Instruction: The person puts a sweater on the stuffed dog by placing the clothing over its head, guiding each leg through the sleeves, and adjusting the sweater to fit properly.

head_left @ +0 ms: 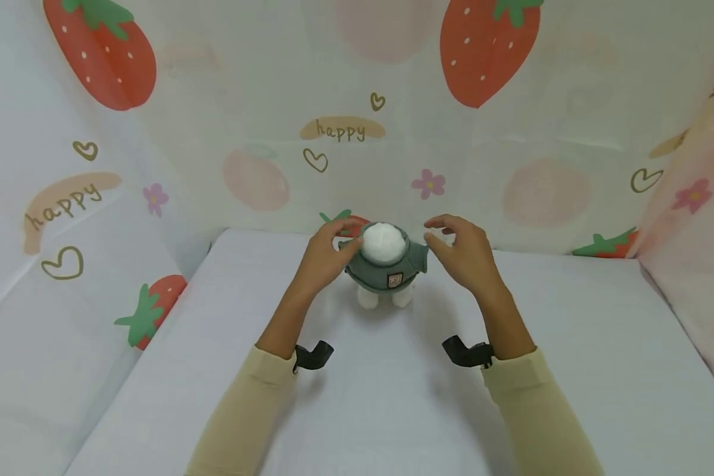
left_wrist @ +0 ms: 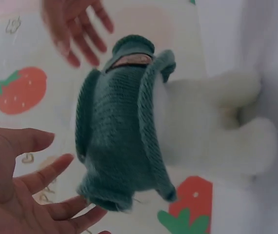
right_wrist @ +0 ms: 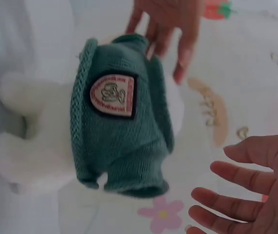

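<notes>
A white plush toy (head_left: 383, 243) stands upright on its two stubby legs, wearing a small green knitted sweater (head_left: 369, 270). Its rounded top pokes through the neck opening, and both short sleeves stick out sideways. A pink and white patch (right_wrist: 113, 96) is sewn on the sweater. My left hand (head_left: 328, 256) is beside the left sleeve with fingers spread; in the left wrist view its fingertips overlap the sleeve end (left_wrist: 107, 197). Opposite it, my right hand (head_left: 465, 254) hovers by the other sleeve, its fingers (right_wrist: 231, 207) loosely extended and holding nothing.
A white-covered table (head_left: 381, 396) spreads under the toy. Behind it and on both sides hang cloth walls (head_left: 482, 152) printed with strawberries, hearts and flowers. Each wrist carries a black camera mount (head_left: 469, 352) below the hand.
</notes>
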Motion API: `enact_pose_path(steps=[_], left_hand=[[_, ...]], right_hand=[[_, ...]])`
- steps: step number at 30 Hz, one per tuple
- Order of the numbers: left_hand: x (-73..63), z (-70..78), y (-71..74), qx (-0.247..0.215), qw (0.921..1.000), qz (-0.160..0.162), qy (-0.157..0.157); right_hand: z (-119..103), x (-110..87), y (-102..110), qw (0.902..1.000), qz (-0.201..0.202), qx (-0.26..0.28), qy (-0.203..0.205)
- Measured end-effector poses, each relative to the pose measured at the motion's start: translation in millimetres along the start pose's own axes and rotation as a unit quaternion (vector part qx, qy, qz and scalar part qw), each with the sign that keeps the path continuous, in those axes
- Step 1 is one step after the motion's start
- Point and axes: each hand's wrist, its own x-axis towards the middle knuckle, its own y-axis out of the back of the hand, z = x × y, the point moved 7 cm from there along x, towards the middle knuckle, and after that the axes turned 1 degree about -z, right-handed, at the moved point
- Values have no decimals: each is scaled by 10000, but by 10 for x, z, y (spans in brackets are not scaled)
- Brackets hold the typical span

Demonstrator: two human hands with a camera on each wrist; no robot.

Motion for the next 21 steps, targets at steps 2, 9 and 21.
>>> enact_pose_path(steps=[2,9,21], left_hand=[[45,84,-55,236,9994,-214,-160],[89,123,-219,968,9924,-759,93],[99,-112,-280,454,9880,-1179,887]], right_hand=[[-100,39,-80,9994,-260,-166,149],[-159,103,-445,9921,-895,-841,251],[-30,110,-538,9851,-997,-1333,-435]])
